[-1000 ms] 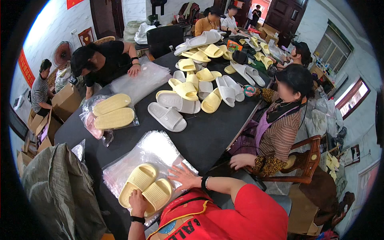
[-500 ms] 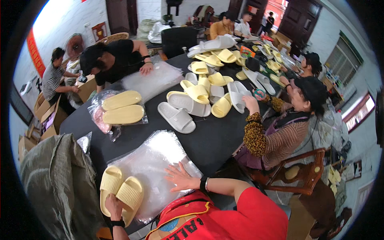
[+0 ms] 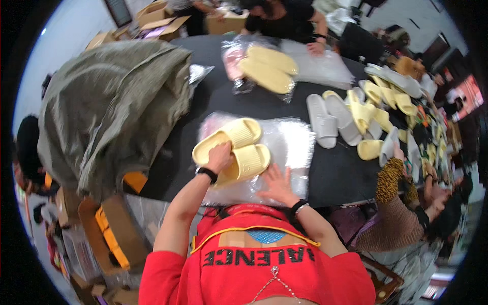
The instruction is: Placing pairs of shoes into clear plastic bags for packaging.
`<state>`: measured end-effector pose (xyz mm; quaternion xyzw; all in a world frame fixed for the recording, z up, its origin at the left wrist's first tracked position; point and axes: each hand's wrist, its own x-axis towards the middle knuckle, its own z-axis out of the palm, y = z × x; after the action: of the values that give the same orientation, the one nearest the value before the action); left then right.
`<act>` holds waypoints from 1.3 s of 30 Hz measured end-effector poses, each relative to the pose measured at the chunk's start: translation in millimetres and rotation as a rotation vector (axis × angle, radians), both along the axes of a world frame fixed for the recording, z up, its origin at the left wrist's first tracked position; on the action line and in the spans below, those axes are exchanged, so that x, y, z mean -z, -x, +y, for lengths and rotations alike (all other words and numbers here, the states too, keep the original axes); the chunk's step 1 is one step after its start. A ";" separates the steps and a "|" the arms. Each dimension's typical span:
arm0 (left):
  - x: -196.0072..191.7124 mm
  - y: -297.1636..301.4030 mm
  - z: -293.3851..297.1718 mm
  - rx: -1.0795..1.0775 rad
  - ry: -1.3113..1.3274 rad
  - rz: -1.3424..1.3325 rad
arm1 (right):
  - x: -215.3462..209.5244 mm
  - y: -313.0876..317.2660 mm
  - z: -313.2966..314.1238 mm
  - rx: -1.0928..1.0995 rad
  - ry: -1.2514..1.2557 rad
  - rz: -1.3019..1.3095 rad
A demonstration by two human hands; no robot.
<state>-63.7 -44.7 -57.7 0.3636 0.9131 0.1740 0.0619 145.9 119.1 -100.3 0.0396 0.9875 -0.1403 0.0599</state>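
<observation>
A pair of pale yellow slide slippers [image 3: 248, 166] lies side by side over the stack of clear plastic bags [image 3: 294, 145] in front of me, their ribbed straps facing right. My left hand [image 3: 220, 156] is closed on the pair, its fingers gripping where the two slippers meet; the fingertips are partly hidden. On the bags just right of the slippers rests my right hand [image 3: 278, 186], fingers spread, holding nothing.
Bagged yellow slippers [image 3: 267, 68] lie at the far side of the black table [image 3: 203, 96]. Loose grey and yellow slippers [image 3: 351, 119] pile up to the right, beside co-workers. A grey-green cloth-covered heap [image 3: 112, 112] borders my left, with an open carton [image 3: 112, 231] below.
My view has swung left. My left hand has brought the yellow slippers from the left edge of the bag stack further onto it. My right hand stays spread on the bags.
</observation>
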 end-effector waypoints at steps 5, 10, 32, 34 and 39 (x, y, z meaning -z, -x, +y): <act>11.0 24.5 -63.4 -0.363 0.075 0.074 | -6.8 -16.6 -2.9 0.076 0.004 0.051; 2.3 43.4 -124.6 -0.429 0.065 0.086 | -15.8 -23.2 7.9 0.142 0.092 -0.055; 5.6 -25.3 63.1 0.105 0.095 0.045 | -10.5 24.0 69.5 0.367 -0.189 0.081; 5.0 -16.5 49.6 0.079 0.102 0.090 | -9.8 22.1 66.3 0.351 -0.147 0.091; 0.6 22.6 3.1 -0.176 0.062 0.044 | -17.7 23.8 66.1 0.389 -0.054 0.036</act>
<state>-86.3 -41.7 -58.2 0.2837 0.9476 0.1422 0.0375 122.1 185.2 -82.6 0.2289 0.9655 -0.1234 0.0130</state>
